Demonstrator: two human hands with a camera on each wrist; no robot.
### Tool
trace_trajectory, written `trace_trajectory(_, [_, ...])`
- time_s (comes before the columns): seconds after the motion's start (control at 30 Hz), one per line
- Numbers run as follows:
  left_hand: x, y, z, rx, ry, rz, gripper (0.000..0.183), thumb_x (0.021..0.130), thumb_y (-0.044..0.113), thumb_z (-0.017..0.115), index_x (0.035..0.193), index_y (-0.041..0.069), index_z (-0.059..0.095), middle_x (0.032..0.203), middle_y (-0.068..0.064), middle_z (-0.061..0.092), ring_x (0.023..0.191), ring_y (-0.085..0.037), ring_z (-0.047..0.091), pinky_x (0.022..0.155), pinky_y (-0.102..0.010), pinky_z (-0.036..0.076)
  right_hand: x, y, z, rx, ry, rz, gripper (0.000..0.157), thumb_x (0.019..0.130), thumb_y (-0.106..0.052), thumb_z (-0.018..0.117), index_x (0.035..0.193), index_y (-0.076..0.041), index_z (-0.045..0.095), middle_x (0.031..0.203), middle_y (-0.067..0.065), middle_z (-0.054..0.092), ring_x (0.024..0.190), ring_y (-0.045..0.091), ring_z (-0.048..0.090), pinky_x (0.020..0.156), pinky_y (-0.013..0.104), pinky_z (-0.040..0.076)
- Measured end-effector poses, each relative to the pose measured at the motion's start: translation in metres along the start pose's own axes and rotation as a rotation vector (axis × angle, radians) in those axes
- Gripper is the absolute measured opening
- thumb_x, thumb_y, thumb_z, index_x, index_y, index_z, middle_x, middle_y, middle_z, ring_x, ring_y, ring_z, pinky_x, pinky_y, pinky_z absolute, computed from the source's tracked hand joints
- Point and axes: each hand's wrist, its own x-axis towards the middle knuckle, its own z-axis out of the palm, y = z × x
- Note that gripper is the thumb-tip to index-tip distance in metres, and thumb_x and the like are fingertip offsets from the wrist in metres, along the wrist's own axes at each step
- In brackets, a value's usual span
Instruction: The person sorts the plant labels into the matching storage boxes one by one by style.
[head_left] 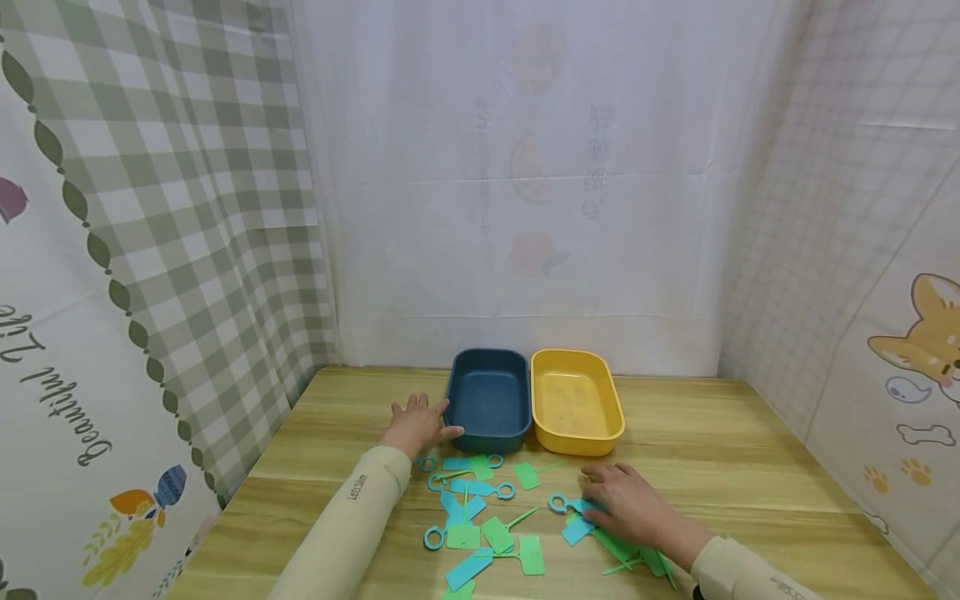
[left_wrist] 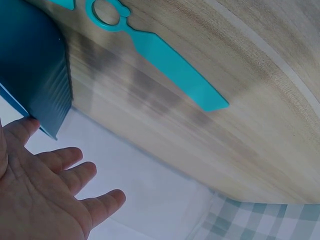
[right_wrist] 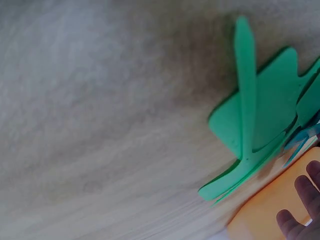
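My left hand [head_left: 417, 425] is at the left side of the dark blue bin [head_left: 491, 398], fingers spread. In the left wrist view a fingertip meets the edge of the bin's wall, and a blue ring-ended tag [left_wrist: 172, 70] lies on the table nearby. On the right, my right hand [head_left: 633, 504] lies low over a cluster of tags, its fingers overlapping a blue tag [head_left: 577, 531]. Green tags with pointed stems, such as this green tag [right_wrist: 272, 102], lie under and beside that wrist. Fingers [right_wrist: 306, 192] look extended there, with the palm out of frame.
A yellow bin [head_left: 576, 400] stands right beside the dark blue one at the back of the wooden table [head_left: 697, 442]. Several blue and green tags, including a green tag [head_left: 532, 556], are scattered between the arms. White and checked curtains [head_left: 225, 167] enclose the table.
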Motion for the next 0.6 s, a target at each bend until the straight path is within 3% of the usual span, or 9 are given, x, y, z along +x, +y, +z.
trace_trajectory(0.13, [0.002, -0.001, 0.002, 0.001, -0.005, -0.002, 0.073, 0.096, 0.061, 0.05, 0.152, 0.015, 0.042, 0.152, -0.026, 0.036, 0.142, -0.045, 0.029, 0.109, -0.069, 0.022, 0.002, -0.001, -0.002, 0.127, -0.027, 0.066, 0.026, 0.093, -0.032, 0.069, 0.105, -0.009, 0.075, 0.127, 0.02, 0.061, 0.115, 0.04, 0.058, 0.093, 0.064, 0.043])
trace_trajectory(0.4, [0.005, -0.002, 0.002, -0.004, -0.017, -0.005, 0.073, 0.096, 0.059, 0.051, 0.153, 0.015, 0.04, 0.154, -0.026, 0.033, 0.144, -0.045, 0.025, 0.111, -0.068, 0.02, 0.009, -0.006, -0.011, 0.515, -0.086, 0.263, 0.028, 0.098, -0.034, 0.063, 0.108, -0.01, 0.074, 0.136, 0.024, 0.054, 0.125, 0.049, 0.048, 0.098, 0.065, 0.039])
trace_trajectory(0.6, [0.002, 0.0, -0.001, -0.005, -0.013, -0.001, 0.074, 0.096, 0.061, 0.05, 0.152, 0.015, 0.043, 0.153, -0.026, 0.035, 0.142, -0.046, 0.027, 0.109, -0.069, 0.021, 0.013, -0.011, -0.015, 0.696, -0.092, 0.336, 0.03, 0.1, -0.03, 0.06, 0.111, -0.005, 0.072, 0.138, 0.027, 0.051, 0.128, 0.05, 0.045, 0.094, 0.06, 0.046])
